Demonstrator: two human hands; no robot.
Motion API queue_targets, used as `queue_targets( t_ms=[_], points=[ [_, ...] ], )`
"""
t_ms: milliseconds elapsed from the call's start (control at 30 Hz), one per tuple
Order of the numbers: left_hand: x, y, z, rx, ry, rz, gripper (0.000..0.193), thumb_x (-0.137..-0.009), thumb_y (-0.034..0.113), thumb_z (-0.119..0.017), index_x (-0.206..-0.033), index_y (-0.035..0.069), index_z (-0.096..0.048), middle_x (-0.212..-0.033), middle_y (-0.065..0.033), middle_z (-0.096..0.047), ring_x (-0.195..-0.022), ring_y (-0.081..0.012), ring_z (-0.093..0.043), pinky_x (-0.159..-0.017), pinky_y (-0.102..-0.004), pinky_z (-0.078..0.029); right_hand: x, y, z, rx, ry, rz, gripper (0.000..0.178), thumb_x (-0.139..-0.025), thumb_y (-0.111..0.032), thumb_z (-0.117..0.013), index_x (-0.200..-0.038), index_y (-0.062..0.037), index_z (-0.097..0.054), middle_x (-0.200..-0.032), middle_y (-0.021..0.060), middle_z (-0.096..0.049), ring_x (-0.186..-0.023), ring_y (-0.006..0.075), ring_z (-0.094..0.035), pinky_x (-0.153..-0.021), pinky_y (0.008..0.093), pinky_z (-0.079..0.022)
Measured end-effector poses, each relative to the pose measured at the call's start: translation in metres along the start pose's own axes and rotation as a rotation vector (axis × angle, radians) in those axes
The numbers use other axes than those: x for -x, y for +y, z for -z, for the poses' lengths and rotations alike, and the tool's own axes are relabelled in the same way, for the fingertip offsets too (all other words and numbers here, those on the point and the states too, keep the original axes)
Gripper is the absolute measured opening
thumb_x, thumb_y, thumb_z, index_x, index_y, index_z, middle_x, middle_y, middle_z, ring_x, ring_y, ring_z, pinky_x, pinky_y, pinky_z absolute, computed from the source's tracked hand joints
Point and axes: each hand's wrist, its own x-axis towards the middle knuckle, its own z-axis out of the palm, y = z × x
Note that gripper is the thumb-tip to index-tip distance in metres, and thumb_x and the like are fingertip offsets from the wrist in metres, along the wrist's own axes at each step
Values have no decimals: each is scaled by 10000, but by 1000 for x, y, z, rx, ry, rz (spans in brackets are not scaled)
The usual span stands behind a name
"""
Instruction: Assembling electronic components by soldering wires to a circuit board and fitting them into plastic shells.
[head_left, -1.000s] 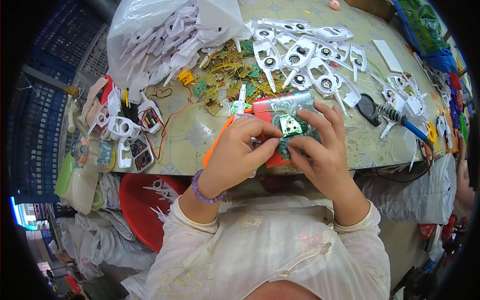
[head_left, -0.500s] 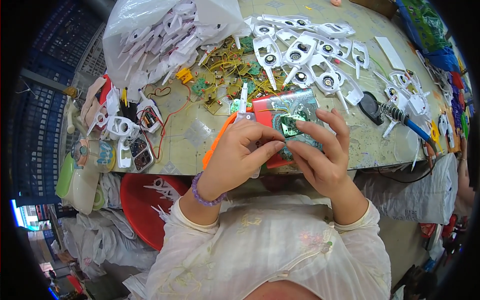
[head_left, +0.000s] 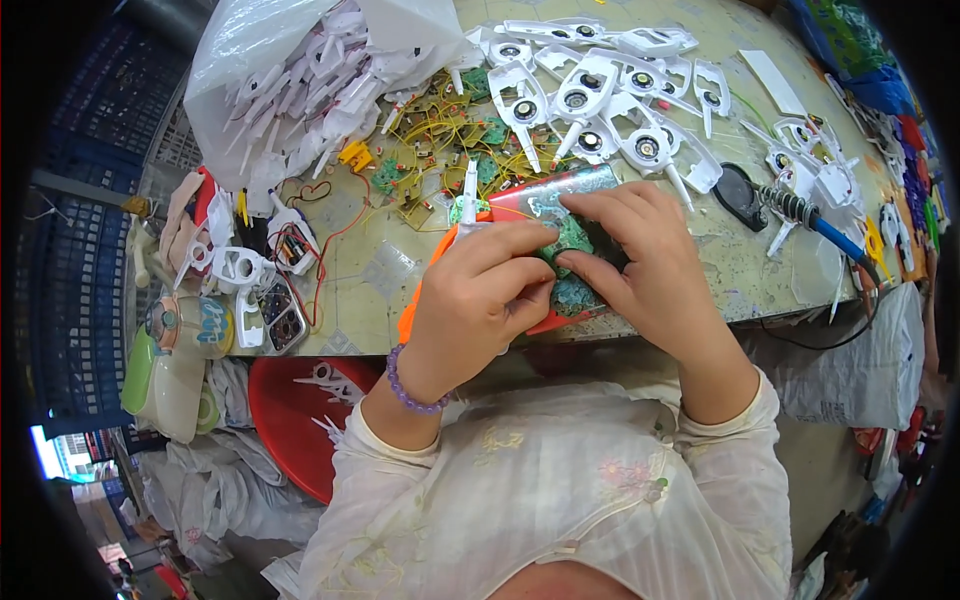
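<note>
Both my hands are close together over a red box (head_left: 540, 195) with a dark teal pattern. My left hand (head_left: 480, 285), with a purple bead bracelet on its wrist, is closed in a pinch; what it holds is hidden. My right hand (head_left: 645, 260) curves its thumb and fingers around a green circuit board (head_left: 573, 238), partly covered. A thin yellow wire (head_left: 512, 210) runs toward it. Beside my left hand a white plastic casing (head_left: 469, 195) points away from me, mostly covered. An orange piece (head_left: 412, 308) shows next to it.
Wired circuit boards (head_left: 440, 140) are heaped beyond my hands. White casings with round speakers (head_left: 590, 95) lie behind. A plastic bag of white parts (head_left: 310, 90) stands far left. A soldering iron (head_left: 825, 240) rests in a coil holder at right. A red basin (head_left: 285, 425) sits below the table edge.
My right hand has moved in, its fingers now curled over the circuit board that showed more openly before. My left hand has shifted slightly left, fingers more tucked. The whole view has shifted slightly.
</note>
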Motion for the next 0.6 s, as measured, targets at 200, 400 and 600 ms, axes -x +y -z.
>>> queue_targets(
  t_ms=[200, 400, 600],
  points=[
    [5, -1, -2, -61, -62, 0, 132, -679, 3, -714, -783, 13, -633, -984, -89, -681, -981, -247, -659, -777, -342, -551, 2, 3, 1, -63, -14, -40, 356, -740, -156, -719, -1067, -54, -623, -964, 92, -629, -929, 272, -554, -854, 390, -389],
    [6, -1, -2, -54, -32, 24, 107, -698, -6, -703, -779, 4, -633, -953, -87, -689, -948, -239, -670, -762, -329, -557, 44, 33, 15, -400, 663, -285, 198, -827, -55, -674, -1009, -17, -607, -908, 66, -618, -786, 125, -565, -712, 266, -457],
    [5, -1, -3, -57, -29, -1, 108, -696, -9, -702, -778, 7, -635, -952, -89, -690, -942, -235, -672, -754, -323, -559, 96, 95, 65, -434, 1156, -405, 215, -845, -36, -652, -990, -43, -494, -737, 5, -516, -553, 50, -414, -457, 199, -298]
  ],
)
